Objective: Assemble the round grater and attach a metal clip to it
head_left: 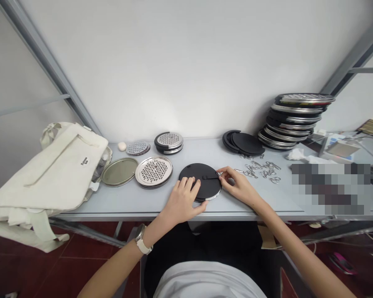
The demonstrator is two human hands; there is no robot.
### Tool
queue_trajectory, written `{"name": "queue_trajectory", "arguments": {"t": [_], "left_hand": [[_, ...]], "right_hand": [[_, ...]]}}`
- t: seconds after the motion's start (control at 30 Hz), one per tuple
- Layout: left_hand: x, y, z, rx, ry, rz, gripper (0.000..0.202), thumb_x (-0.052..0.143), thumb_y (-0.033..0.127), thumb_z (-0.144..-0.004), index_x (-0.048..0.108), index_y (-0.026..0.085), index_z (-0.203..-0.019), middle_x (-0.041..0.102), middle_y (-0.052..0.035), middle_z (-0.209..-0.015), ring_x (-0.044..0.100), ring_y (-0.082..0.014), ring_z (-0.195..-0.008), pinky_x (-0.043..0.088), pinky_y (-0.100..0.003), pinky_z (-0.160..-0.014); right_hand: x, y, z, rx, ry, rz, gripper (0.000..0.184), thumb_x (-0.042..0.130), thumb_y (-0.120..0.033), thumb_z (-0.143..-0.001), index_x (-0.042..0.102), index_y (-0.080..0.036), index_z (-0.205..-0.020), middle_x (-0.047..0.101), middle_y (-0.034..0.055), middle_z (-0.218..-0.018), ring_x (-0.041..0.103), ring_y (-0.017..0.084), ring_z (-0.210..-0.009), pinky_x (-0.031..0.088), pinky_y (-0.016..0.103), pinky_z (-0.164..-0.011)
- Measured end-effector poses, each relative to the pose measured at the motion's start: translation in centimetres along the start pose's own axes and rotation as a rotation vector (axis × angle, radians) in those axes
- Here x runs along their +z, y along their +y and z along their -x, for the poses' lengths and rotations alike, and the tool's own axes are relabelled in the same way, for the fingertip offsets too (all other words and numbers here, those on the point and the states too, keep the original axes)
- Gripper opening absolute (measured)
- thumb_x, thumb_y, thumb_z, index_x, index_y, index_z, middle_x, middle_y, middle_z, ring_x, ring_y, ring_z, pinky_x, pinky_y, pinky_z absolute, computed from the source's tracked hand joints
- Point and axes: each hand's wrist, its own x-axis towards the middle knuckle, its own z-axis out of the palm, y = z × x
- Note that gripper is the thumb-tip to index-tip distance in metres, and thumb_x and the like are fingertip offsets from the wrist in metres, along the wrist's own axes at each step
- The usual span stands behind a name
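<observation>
I'm steadying a round, smooth black disc with a shiny silver edge (207, 188) beneath my hands, on the grey tabletop (118, 198). My left hand (185, 196) is spreading its fingers loosely across the top, thumb resting at the near rim. My right hand (236, 184) is narrowing to a pinch at the outer end of a slim black strap (209, 177); finer detail between those fingertips is hiding from me. Small, looped silver metal clips (262, 169) are lying scattered just beyond my right hand. Left of my left hand, a round, perforated silver metal plate (156, 170) is showing its rough raised holes.
</observation>
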Motion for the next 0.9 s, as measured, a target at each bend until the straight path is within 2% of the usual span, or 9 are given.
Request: {"name": "queue_trajectory", "arguments": {"t": [0.4,0.9], "left_hand": [[0.06,-0.05,-0.07,0.000,0.010,0.000,0.056,0.052,0.046,-0.087,0.051,0.009,-0.129,0.055,-0.0163,-0.123,0.049,-0.0314,-0.109,0.042,-0.047,-0.096],[-0.06,0.02,-0.03,0.001,0.011,0.009,0.054,0.053,0.045,-0.087,0.051,0.011,-0.129,0.055,-0.0163,-0.122,0.049,-0.0313,-0.109,0.043,-0.048,-0.094]], "right_hand": [[-0.15,0.47,0.14,0.053,-0.026,-0.051,0.021,0.048,-0.037,-0.094,0.055,-0.022,-0.106,0.061,0.0014,-0.076,0.058,0.018,-0.070,0.045,0.030,-0.065],[-0.02,0.61,0.03,0.061,0.000,-0.068,0.024,0.049,-0.040,-0.093,0.057,-0.021,-0.106,0.064,0.0029,-0.078,0.060,0.019,-0.072,0.045,0.030,-0.064]]}}
